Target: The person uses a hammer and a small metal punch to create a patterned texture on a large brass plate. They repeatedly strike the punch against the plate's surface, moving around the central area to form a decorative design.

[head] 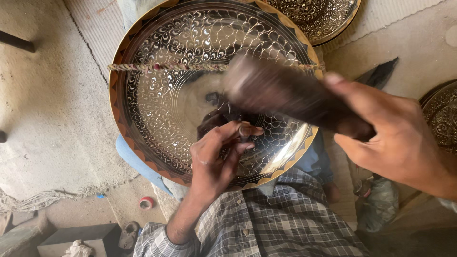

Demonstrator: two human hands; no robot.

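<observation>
On my lap lies one large round engraved metal tray [162,109] crossed by one twisted cord [166,67]. My left hand [216,159] pinches one small chisel [244,132] against it; my right hand [397,138] grips one blurred dark wooden mallet [285,93]. Two more engraved trays [316,19] lie nearby.

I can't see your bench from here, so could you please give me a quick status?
Left hand pinches small chisel on large engraved round metal tray. Right hand grips blurred dark mallet. Twisted cord crosses tray.
</observation>
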